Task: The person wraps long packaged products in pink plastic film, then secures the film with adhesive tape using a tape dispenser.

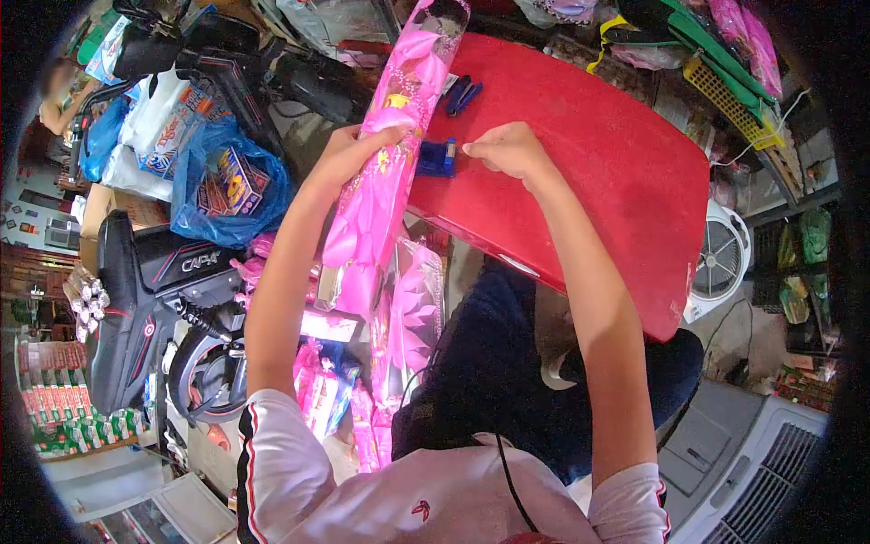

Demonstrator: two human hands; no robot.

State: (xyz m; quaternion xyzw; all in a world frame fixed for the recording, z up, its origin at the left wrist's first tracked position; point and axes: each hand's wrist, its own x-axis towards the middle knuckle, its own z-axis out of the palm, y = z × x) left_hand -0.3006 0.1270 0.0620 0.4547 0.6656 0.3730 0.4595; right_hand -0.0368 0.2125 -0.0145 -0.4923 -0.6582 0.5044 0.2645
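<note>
Left hand grips the long pink flower-printed plastic pack. Right hand, fingers curled closed, touches the small blue plastic tool between them, seemingly not yet applied.

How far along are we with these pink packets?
Done, seemingly: several pink flower-print plastic packets lie below the red board. In hand: left hand holds another long pink packet while right hand rests by the small blue stapler-like tool. Left: cannot tell how many remain.
</note>
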